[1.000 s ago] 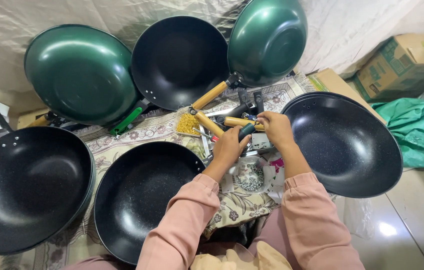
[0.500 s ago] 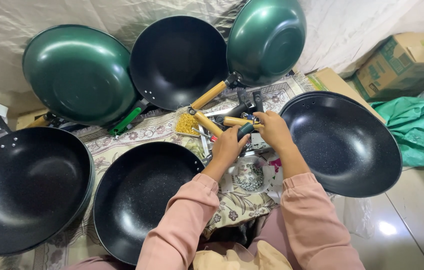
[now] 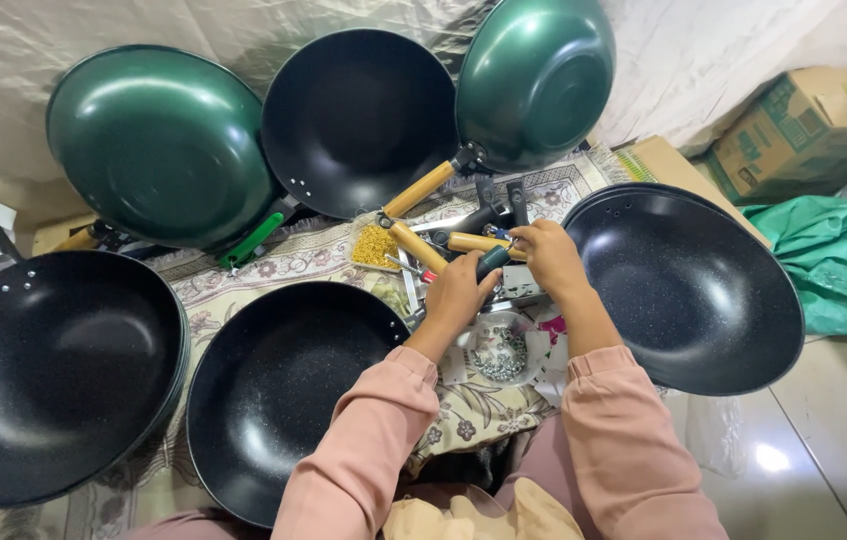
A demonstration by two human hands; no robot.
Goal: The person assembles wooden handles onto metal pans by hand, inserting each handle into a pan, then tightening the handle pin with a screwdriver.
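dark tool handle [image 3: 493, 262], tilted, btwn hands

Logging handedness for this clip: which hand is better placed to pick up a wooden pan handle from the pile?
Probably the right hand: its fingers already touch a wooden handle, while the left hand is closed around a dark tool grip.

Brown-and-green cardboard box [image 3: 809, 128] at right, beside green bag [image 3: 824, 255]

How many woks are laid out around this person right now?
6: two green-backed woks and a black one propped at the back, black ones far left, front centre and right. Stacked ones may be hidden.
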